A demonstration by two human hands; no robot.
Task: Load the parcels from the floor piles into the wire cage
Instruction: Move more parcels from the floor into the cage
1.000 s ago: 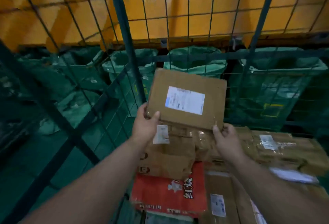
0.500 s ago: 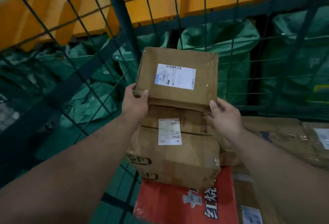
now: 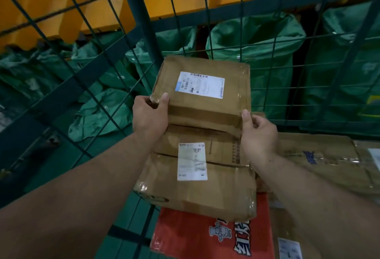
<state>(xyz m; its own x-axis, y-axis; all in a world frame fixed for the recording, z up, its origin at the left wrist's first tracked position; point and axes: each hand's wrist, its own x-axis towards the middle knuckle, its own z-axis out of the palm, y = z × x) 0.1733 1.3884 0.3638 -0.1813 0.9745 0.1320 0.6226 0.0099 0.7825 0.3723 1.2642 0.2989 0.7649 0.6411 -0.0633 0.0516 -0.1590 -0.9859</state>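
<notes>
The flat brown cardboard parcel with a white shipping label (image 3: 202, 94) is held inside the green wire cage (image 3: 141, 22), in its far left corner. It lies wholly at 12 o'clock from both grips. The left hand (image 3: 149, 114) clasps the near-left corner, thumb on the top face and fingers tucked beneath. The right hand (image 3: 258, 133) holds the near-right corner, thumb upright against the edge and fingers curled behind it. The parcel's weight therefore hangs forward of the hands, not between them. Its long axis runs from 9 to 3 o'clock, across the person's reach. The label's long side follows the same line, and the label faces up. The far edge points at 12 o'clock toward the mesh, with the cage's corner post at about 11 o'clock. Both hands sit level with each other, neither clearly nearer. Directly at 6 o'clock from the parcel lies a taped brown cardboard box (image 3: 195, 176), which rests on a red printed carton (image 3: 211, 236). Whether the parcel's near edge already touches that box cannot be told. A wide brown carton (image 3: 320, 156) lies at 3 o'clock, and green sacks (image 3: 253, 38) stand beyond the mesh. Setting it down likely means lowering it flat, long axis unchanged.
</notes>
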